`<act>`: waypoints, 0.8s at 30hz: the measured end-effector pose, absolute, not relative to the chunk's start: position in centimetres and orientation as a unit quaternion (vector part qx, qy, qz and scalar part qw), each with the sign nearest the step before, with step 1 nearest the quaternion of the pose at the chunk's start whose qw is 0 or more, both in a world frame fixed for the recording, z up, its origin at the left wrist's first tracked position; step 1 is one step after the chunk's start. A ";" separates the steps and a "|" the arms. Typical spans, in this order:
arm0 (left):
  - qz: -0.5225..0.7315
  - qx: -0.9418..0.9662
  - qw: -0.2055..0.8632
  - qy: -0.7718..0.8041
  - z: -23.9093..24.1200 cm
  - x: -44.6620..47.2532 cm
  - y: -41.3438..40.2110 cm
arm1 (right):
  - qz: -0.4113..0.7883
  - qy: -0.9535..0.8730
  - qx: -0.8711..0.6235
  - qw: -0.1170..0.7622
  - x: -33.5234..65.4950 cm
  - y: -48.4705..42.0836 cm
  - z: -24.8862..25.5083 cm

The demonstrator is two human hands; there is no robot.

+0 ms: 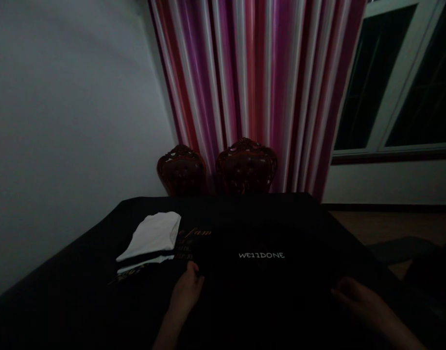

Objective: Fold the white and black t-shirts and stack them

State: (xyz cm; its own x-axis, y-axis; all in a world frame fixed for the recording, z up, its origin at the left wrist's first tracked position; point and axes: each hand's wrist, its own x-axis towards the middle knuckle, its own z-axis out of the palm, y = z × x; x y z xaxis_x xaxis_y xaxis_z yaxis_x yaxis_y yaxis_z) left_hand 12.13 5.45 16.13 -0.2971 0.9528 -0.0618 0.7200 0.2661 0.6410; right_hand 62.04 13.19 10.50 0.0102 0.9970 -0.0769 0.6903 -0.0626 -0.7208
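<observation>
A black garment [261,272] with white lettering lies spread on the dark table [80,291] in front of me. My left hand [186,289] rests on its left edge, fingers curled on the cloth. My right hand [354,294] lies on its right edge, fingers closed on the fabric. The light is very dim, so the exact grip is hard to make out. Left of the garment lies a folded white cloth [153,236] on top of a small stack of folded dark clothes [150,262].
Two carved dark red chairs [245,167] stand behind the table against a striped pink and purple curtain [252,87]. A window [401,82] is at the right, a plain wall at the left. Wooden floor [390,226] shows at right.
</observation>
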 end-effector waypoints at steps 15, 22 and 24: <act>0.038 0.572 0.030 0.819 12.7 18.3 15.7 | -0.087 -0.680 -0.723 0.083 51.5 24.1 7.7; 0.010 0.587 0.008 0.809 12.2 17.5 16.2 | -0.050 -0.692 -0.715 0.089 53.3 24.8 8.6; 0.016 0.593 0.003 0.805 12.5 17.1 16.5 | -0.030 -0.676 -0.728 0.105 55.0 24.9 9.3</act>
State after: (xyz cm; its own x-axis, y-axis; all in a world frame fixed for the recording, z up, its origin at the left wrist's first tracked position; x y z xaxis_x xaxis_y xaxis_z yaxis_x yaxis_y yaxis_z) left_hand 17.06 16.47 12.53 -0.2978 0.9545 0.0134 0.9543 0.2973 0.0294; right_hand 55.01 24.90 9.32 0.0833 0.9791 0.1856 0.9917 -0.0631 -0.1123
